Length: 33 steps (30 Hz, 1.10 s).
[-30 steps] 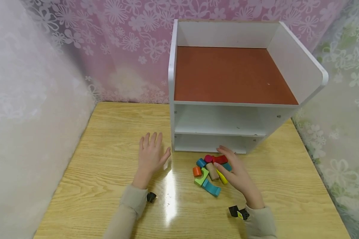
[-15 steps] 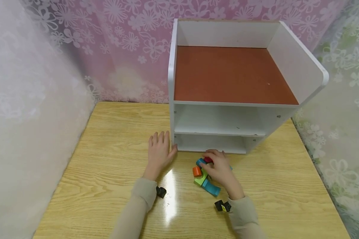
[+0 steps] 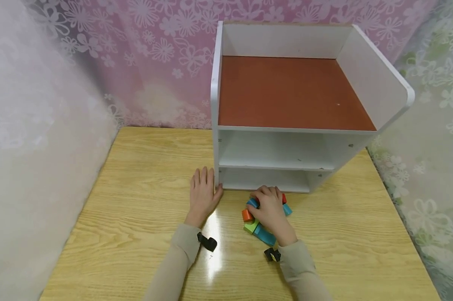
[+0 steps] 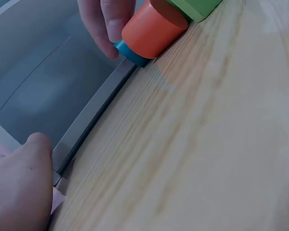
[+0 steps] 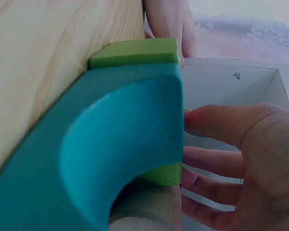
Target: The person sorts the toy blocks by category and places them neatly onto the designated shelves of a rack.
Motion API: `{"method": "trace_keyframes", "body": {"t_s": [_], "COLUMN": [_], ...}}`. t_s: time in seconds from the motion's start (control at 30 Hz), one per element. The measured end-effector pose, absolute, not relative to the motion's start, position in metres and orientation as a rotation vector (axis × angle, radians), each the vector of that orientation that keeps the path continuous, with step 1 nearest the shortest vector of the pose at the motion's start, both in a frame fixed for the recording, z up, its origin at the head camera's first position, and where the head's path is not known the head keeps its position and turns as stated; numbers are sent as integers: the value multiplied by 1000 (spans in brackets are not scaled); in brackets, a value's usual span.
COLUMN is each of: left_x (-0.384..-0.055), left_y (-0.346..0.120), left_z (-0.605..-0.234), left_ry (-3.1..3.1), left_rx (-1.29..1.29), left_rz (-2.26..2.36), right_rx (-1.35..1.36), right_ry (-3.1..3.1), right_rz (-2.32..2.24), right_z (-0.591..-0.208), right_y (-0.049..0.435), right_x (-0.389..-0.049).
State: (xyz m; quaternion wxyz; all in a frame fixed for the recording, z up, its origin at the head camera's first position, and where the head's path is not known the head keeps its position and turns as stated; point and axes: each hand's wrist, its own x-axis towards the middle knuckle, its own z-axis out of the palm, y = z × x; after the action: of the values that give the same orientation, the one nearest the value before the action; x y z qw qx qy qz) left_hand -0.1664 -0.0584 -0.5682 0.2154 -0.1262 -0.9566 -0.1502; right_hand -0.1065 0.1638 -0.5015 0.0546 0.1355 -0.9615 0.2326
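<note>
My left hand (image 3: 203,196) lies flat beside the front left corner of a white cabinet (image 3: 216,108), its thumb at the front edge. My right hand (image 3: 269,211) arches over a cluster of toy blocks in front of the cabinet. Its thumb and fingertips come down around the blue block (image 3: 252,202), close by the orange cylinder (image 3: 247,215); whether they pinch it I cannot tell. Nearer to me lie a green arch block (image 3: 250,227) and a teal curved block (image 5: 125,120). Red (image 3: 284,198) and teal (image 3: 287,210) pieces show past the hand. A tan cylinder (image 5: 149,202) appears in the right wrist view.
The cabinet has a brown top board (image 3: 294,92) with raised sides and two shelf openings (image 3: 275,150) facing me. It stands on a wooden table (image 3: 143,209). Flowered cloth (image 3: 166,62) hangs behind and on the right.
My left hand has moved right, up against the cabinet's corner. The right hand has shifted left over the blocks, from their right side, and now covers the middle ones.
</note>
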Motion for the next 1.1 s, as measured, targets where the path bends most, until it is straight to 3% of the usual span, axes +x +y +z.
{"method": "trace_keyframes", "body": {"t_s": [0.53,1.1], "left_x": [-165,-165], "left_y": [-58,-58], "left_z": [-573,-572], "left_ry": [-2644,-2677], "left_rx": [-354,-356], "left_rz": [-455,-419], "right_rx": [397,396], "right_ry": [-2871,-2644], "right_rz": [804,1051], "right_z": [-512,-491], "right_y": [163,164], "right_x": [-110,-107]}}
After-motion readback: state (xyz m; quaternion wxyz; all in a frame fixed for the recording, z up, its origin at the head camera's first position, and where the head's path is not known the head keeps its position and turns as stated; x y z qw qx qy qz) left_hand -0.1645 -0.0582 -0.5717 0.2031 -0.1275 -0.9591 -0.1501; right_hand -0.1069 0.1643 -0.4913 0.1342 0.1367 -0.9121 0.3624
